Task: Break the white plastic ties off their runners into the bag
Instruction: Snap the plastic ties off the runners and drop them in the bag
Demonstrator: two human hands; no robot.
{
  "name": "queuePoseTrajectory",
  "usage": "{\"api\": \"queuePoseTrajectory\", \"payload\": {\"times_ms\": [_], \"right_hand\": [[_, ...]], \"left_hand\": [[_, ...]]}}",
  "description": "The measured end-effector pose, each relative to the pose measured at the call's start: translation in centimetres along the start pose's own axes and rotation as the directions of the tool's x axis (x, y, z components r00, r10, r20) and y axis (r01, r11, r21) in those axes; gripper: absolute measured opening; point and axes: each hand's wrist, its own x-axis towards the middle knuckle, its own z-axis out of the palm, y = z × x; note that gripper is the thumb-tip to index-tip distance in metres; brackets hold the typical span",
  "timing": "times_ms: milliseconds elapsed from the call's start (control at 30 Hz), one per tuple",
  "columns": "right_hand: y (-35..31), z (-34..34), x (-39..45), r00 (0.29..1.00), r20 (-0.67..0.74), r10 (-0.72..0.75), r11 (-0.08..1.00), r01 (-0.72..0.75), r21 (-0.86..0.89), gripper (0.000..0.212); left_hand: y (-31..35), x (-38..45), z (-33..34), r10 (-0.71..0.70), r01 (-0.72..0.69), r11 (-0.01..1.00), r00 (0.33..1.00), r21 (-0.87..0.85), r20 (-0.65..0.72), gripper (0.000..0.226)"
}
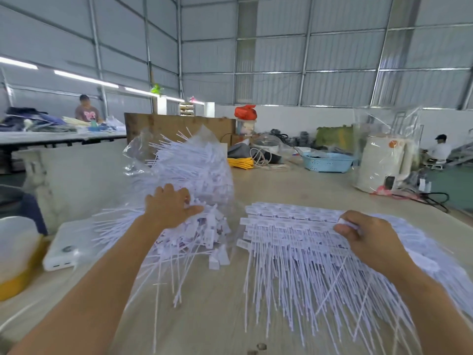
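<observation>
The left hand [170, 207] lay with fingers fairly straight and thumb stretched out, pressing on the heap of loose white ties [194, 180] inside the clear plastic bag [138, 149]. It curled around nothing. The right hand [368, 234] had its fingers bent, thumb and forefinger pinching a white tag at the upper right of the sheets of ties still on their runners [294, 231]. Those sheets were spread flat on the tabletop [294, 183] to the right of the bag, tag heads in rows at the far side and thin tails fanned toward the person. The bag stood just left of them, bulging with broken-off ties, some tails poking out at the top and spilling at the near left. A white power bank [61, 248] lay left of the bag, near a yellow-based container [15, 257]. Farther back stood a blue basket [327, 161], a yellow coiled cable [240, 163] and a wrapped white appliance [384, 162]. Two other people sat in the background.
</observation>
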Motion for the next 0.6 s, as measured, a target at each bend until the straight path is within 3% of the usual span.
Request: {"api": "queuePoseTrajectory", "payload": {"times_ms": [67,167,333,467,533,567,600], "right_hand": [[0.0,0.1,0.0,1.000,0.005,0.020,1.000,-0.020,0.002,0.013],[0.1,0.1,0.0,0.999,0.023,0.031,1.000,-0.031,0.004,0.012],[-0.1,0.0,0.1,0.999,0.031,0.017,0.996,-0.019,0.087,0.013],[-0.2,-0.1,0.4,1.000,0.016,0.013,0.987,-0.015,0.161,0.008],[-0.3,-0.1,0.4,0.999,0.028,0.020,0.979,-0.025,0.202,0.008],[-0.4,0.0,0.5,0.999,0.030,0.030,0.971,-0.036,0.236,0.005],[-0.5,0.0,0.5,0.999,0.033,0.043,0.962,-0.050,0.269,0.003]], "left_hand": [[-0.8,-0.2,0.9,-0.016,0.022,0.996,0.997,-0.084,0.069,0.076],[-0.4,-0.6,0.8,-0.027,0.032,0.977,0.999,-0.211,0.026,0.092],[4.2,-1.9,-2.5,-0.090,0.086,0.992,0.995,0.097,0.038,0.080],[10.1,-4.0,-4.4,-0.119,0.133,0.980,0.987,0.144,-0.107,0.074],[13.2,-4.9,-4.3,0.035,-0.034,0.999,0.975,0.010,-0.222,0.067],[14.9,-5.3,-3.8,0.132,-0.179,0.970,0.957,-0.167,-0.257,0.060],[16.6,-5.8,-3.4,0.214,-0.303,0.866,0.944,-0.398,-0.251,0.054]]}}
